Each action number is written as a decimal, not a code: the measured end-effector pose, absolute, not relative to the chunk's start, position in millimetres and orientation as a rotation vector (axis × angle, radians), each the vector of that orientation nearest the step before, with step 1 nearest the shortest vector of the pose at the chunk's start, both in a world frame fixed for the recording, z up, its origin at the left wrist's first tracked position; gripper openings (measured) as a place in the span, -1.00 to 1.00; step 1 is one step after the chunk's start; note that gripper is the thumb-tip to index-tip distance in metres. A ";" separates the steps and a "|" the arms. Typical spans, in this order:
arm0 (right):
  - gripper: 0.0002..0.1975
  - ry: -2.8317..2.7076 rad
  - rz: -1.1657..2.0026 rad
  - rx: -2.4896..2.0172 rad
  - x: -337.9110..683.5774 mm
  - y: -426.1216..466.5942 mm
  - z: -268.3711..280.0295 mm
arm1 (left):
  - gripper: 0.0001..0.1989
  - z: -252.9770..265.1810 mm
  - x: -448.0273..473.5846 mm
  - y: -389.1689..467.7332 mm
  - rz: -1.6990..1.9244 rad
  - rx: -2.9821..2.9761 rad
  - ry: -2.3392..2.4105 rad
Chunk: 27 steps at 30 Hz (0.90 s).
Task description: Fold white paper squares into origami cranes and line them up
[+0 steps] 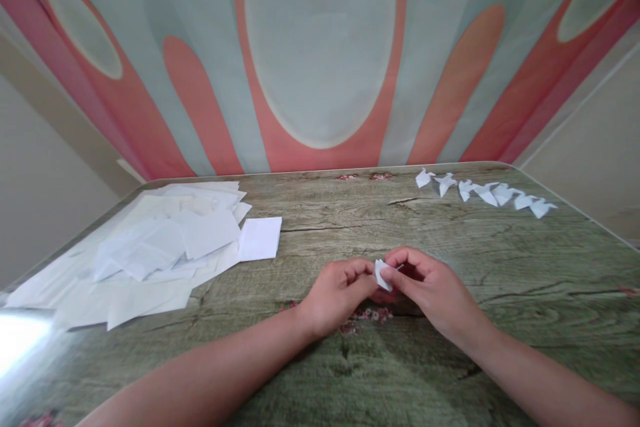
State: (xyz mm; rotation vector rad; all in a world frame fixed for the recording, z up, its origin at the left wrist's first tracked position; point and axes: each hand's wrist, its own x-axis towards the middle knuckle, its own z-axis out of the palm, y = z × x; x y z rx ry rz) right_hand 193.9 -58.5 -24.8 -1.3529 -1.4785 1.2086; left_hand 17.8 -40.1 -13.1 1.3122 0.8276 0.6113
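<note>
Between my two hands, a little above the table, is a small piece of folded white paper (pixel 382 275). My left hand (pixel 337 293) pinches its left edge between thumb and fingers. From the other side my right hand (pixel 433 287) grips it, the thumb lying across its right part. The fingertips behind the paper are partly hidden. Several folded white paper birds (pixel 487 193) stand in a slanting row at the far right of the table.
A spread pile of loose white paper sheets (pixel 210 233) covers the table's left side. Beside it lies a square stack of white paper (pixel 260 239). The wood-grain table (pixel 320 203) ends at a patterned backdrop (pixel 320 160).
</note>
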 end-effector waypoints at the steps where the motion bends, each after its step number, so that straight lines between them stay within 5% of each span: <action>1: -0.75 -1.463 1.224 -1.351 194.0 -58.5 -24.3 | -0.76 -12.6 17.2 -40.4 0.605 1.295 0.794; 27: -0.83 -1.503 1.088 -1.406 187.9 -65.6 -20.8 | -0.80 -20.4 25.2 -45.8 0.668 1.691 1.123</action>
